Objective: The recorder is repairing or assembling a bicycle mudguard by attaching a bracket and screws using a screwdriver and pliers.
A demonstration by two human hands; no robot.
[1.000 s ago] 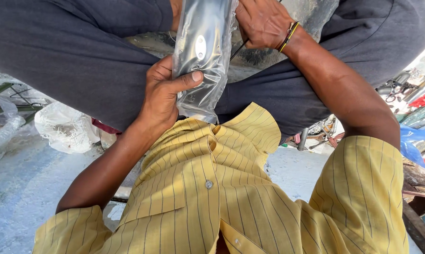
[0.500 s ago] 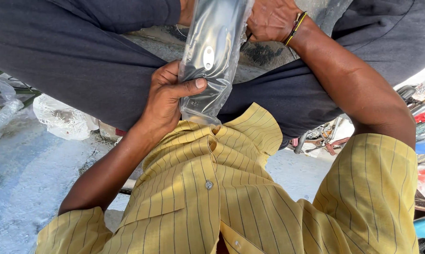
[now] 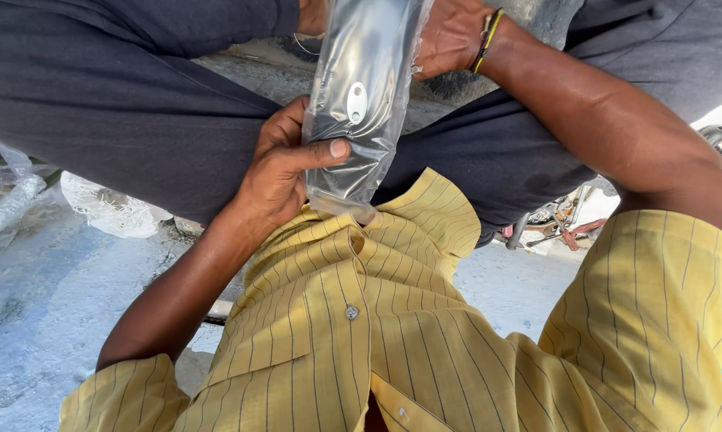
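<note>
hands [image 3: 297, 168] gripping glossy clear plastic bag [image 3: 361, 96]

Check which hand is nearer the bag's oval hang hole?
Left. The left hand grips the plastic bag just below the hang hole; the right hand holds the bag's far end.

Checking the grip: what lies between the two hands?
The head view shows a clear plastic bag spanning from the left hand to the right hand; something dark sits inside it.
</note>
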